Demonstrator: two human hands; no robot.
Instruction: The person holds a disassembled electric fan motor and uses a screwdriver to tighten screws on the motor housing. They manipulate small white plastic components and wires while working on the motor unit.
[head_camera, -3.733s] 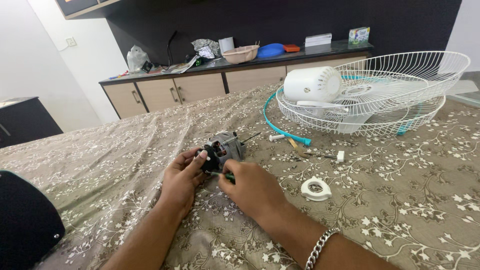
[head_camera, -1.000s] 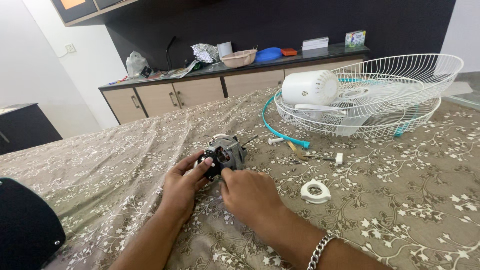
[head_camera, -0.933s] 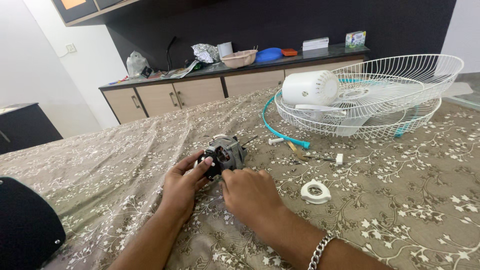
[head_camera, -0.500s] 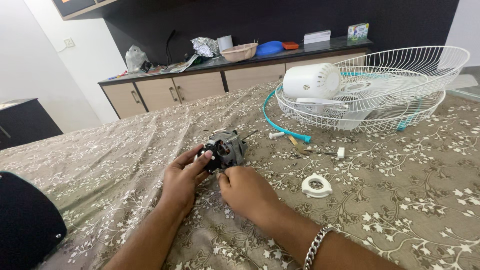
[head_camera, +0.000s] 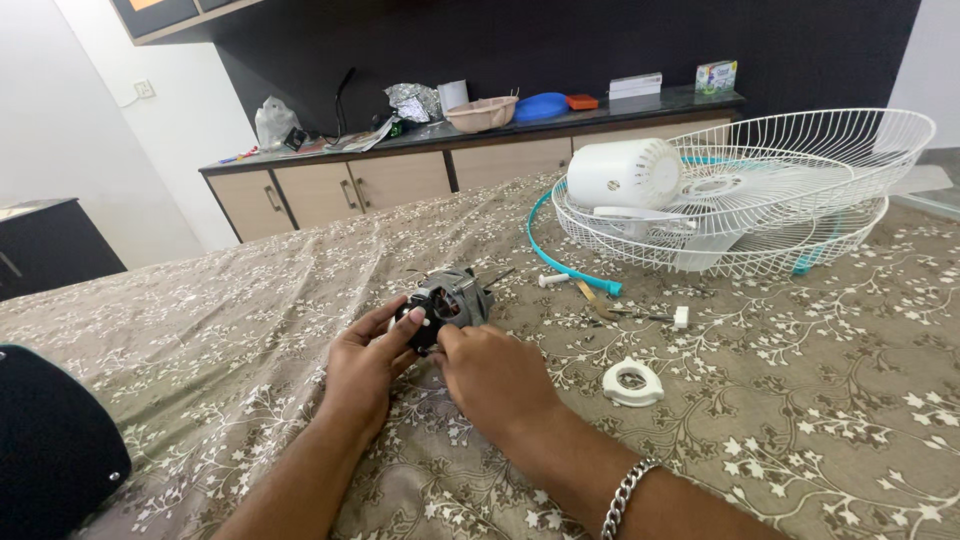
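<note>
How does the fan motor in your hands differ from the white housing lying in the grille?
The fan motor is dark grey metal with exposed parts; the white housing is smooth, pale plastic. The motor looks smaller. The left hand and right hand hold the motor on the bedspread; the housing lies untouched on its side.

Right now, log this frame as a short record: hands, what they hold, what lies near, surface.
left hand: left hand grips the motor from its left side
right hand: right hand touches the motor's near side, fingers on it
motor: small grey fan motor, on the bedsheet
near right: white ring; screwdriver
farther right: white fan grilles stacked, white housing on them
background: cabinet with clutter
</note>
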